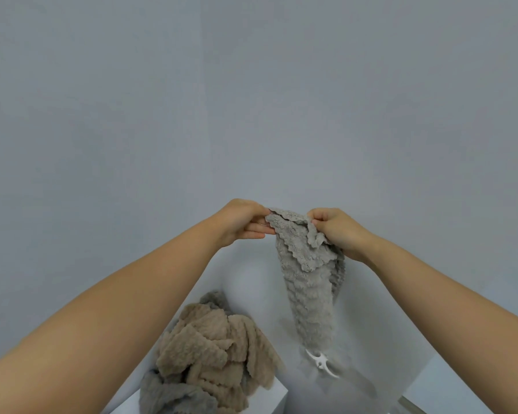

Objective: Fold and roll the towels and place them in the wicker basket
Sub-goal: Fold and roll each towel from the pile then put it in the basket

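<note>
Left grip [240,222] and right grip [340,231] each pinch the top edge of a grey towel [310,294]; it stretches between them and hangs down. Below the left grip lies a pile [210,351] of more towels.

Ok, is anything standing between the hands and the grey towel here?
Nothing visible. The left hand and right hand both pinch the top edge of the grey towel, which hangs down from them, to the right of the towel pile. No basket shows in this view, so the way there cannot be judged.
</note>
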A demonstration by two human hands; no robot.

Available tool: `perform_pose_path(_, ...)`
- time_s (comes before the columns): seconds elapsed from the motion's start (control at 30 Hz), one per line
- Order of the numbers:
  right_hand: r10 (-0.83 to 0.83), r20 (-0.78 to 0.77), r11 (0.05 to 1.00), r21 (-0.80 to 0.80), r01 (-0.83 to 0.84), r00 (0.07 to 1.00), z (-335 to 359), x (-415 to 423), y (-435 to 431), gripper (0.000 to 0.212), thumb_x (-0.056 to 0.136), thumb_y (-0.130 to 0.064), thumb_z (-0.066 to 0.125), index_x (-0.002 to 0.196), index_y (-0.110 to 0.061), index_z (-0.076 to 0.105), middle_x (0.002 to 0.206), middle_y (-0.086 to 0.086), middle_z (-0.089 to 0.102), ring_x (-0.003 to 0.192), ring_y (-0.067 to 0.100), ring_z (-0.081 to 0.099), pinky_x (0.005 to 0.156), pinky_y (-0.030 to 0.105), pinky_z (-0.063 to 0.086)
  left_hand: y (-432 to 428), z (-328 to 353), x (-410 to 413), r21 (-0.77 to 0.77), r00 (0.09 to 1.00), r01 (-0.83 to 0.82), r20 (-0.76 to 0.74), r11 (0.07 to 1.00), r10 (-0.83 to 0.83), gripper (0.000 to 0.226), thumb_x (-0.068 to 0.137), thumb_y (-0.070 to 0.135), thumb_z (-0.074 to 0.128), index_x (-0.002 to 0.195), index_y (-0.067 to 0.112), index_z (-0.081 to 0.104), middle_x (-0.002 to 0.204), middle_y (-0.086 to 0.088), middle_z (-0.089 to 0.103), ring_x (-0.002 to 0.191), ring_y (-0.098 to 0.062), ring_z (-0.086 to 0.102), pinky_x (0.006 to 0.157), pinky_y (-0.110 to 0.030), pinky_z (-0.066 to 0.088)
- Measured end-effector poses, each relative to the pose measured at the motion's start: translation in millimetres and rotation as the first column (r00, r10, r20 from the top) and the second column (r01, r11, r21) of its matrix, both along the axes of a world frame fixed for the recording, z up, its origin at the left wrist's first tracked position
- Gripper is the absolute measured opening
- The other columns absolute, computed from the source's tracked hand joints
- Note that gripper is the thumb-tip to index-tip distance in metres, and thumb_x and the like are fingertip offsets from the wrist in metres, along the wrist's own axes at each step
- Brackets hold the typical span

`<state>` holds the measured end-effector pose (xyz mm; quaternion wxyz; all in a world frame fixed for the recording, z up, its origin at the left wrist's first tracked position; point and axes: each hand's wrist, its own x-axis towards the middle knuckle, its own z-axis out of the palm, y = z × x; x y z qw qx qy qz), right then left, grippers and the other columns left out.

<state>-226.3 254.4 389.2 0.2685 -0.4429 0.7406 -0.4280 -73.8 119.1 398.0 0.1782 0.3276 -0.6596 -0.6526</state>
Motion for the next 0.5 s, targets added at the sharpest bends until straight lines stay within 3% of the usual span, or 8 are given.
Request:
perform_pose_path(0.1, 0.056, 0.083, 0.998, -0.010, -0.055, 0.995, 9.2, 3.8, 1.4, 0.025, 0.100, -0.026, 0.043, 0.083, -0.014, 0.058, 0.080, 0.003, 0.059, 0.072, 0.018, 0.054, 0.066, 0.027, 0.042, 0.8, 0.6, -0.7, 0.070, 0.999, -0.016, -0.040, 0.997, 0.019, 0.009, 0.091, 0.012, 0.057, 0.082, 0.010, 0.057, 0.062, -0.001, 0.059, 0.062, -0.016, 0.070, 0.061, -0.025, 0.054)
perform_pose_path(0.2, 0.112, -0.169, 0.990, 0.109, -0.095, 0.979, 16.5, 9.6, 3.9, 0.031, 0.091, -0.049, 0.054, 0.090, -0.018, 0.053, 0.082, -0.006, 0.057, 0.072, 0.009, 0.053, 0.064, 0.025, 0.039, -0.1, 2.2, 0.1, 0.057, 0.999, 0.015, -0.029, 0.998, -0.014, 0.011, 0.090, 0.012, 0.059, 0.080, 0.009, 0.057, 0.065, -0.003, 0.061, 0.065, -0.016, 0.069, 0.062, -0.024, 0.054)
perform_pose_path(0.27, 0.120, -0.347, 0.982, 0.181, -0.059, 0.930, 16.2, 9.6, 3.9, 0.029, 0.084, -0.036, 0.066, 0.086, -0.015, 0.048, 0.079, -0.003, 0.053, 0.072, 0.015, 0.051, 0.062, 0.031, 0.039, -1.5, 4.2, 2.3, 0.050, 0.999, 0.042, -0.022, 0.998, -0.041, 0.011, 0.089, 0.012, 0.059, 0.078, 0.009, 0.057, 0.069, -0.005, 0.060, 0.068, -0.018, 0.069, 0.061, -0.025, 0.055)
perform_pose_path(0.37, 0.155, -0.391, 0.977, 0.198, -0.082, 0.907, 19.0, 6.5, 6.2, 0.015, 0.083, -0.008, 0.058, 0.086, -0.012, 0.044, 0.076, 0.000, 0.049, 0.066, 0.018, 0.051, 0.057, 0.029, 0.039, -4.2, 6.7, 6.9, 0.008, 0.996, 0.081, 0.027, 0.997, -0.081, 0.013, 0.090, 0.009, 0.057, 0.076, 0.009, 0.057, 0.070, -0.005, 0.061, 0.068, -0.017, 0.069, 0.063, -0.025, 0.056)
perform_pose_path(0.5, 0.137, -0.507, 0.987, 0.147, -0.071, 0.851, 26.8, 0.7, 9.2, 0.016, 0.080, -0.001, 0.051, 0.069, -0.006, 0.041, 0.066, 0.009, 0.037, 0.057, 0.020, 0.035, 0.052, 0.030, 0.023, -10.7, 4.7, 10.0, -0.070, 0.992, 0.088, 0.092, 0.994, -0.081, 0.015, 0.087, 0.009, 0.058, 0.073, 0.012, 0.056, 0.071, -0.001, 0.051, 0.059, -0.013, 0.054, 0.061, -0.026, 0.054)
